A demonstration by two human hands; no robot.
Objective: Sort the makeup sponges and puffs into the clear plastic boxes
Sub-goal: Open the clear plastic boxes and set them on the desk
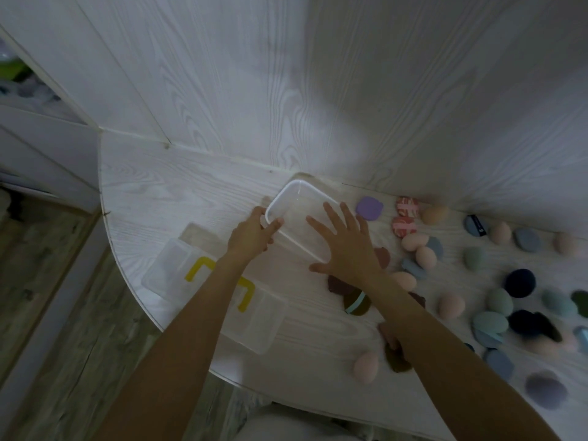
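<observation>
Left hand (251, 237) gripped the empty clear box (299, 218); right hand (346, 246) lay spread open on it. Positioning step; next, picking sponges (413, 241).

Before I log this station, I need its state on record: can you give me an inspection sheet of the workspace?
Surface: white wood-grain table, curved near edge.
Job's things: open clear box, nothing visible inside; sponges and puffs scattered to its right.
Clutter: clear lidded box with yellow clasps under the left forearm.
Grips: left hand holds the open box's near corner; right hand spread flat over it.
Cables: nothing seen.
Surroundings: white panelled wall; wood-look floor.
</observation>
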